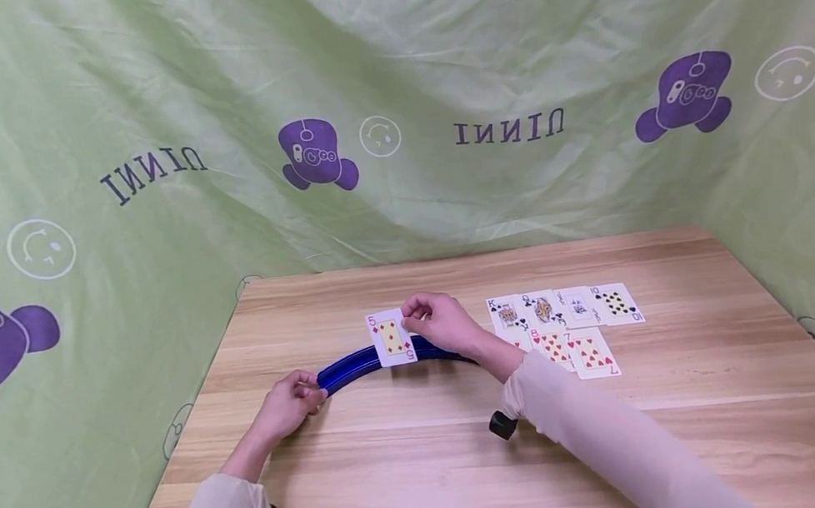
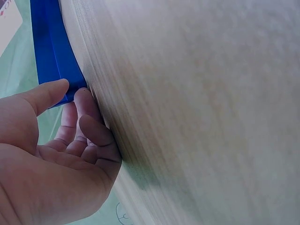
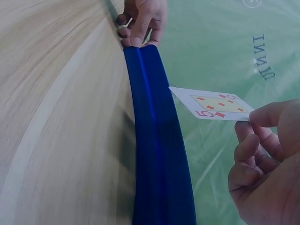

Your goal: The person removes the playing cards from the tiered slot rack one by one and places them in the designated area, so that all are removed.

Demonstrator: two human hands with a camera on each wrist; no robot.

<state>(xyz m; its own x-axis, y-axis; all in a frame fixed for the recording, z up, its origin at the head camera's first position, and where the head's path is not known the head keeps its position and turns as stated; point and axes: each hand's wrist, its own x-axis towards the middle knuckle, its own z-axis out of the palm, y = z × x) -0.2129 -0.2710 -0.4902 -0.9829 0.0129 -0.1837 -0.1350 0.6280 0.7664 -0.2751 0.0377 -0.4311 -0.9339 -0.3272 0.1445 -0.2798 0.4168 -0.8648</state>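
A curved blue card holder (image 1: pixel 348 368) lies on the wooden table, bowing away from me. At its left end, my left hand (image 1: pixel 285 406) pinches it between thumb and fingers, as the left wrist view shows. My right hand (image 1: pixel 449 325) pinches one edge of a five of diamonds playing card (image 1: pixel 390 338). In the right wrist view that card (image 3: pixel 218 105) is face visible beside the blue holder (image 3: pixel 159 126), its near corner close to the holder's edge; whether they touch I cannot tell. My right forearm hides the holder's right end in the head view.
Right of the holder, several playing cards lie face up in two overlapping rows: a king (image 1: pixel 508 315), a queen (image 1: pixel 543 310), a jack (image 1: pixel 578 307) and a ten (image 1: pixel 615 303) behind, an eight (image 1: pixel 550 347) and a seven (image 1: pixel 592 353) of hearts in front. A green curtain (image 1: pixel 402 204) surrounds the table.
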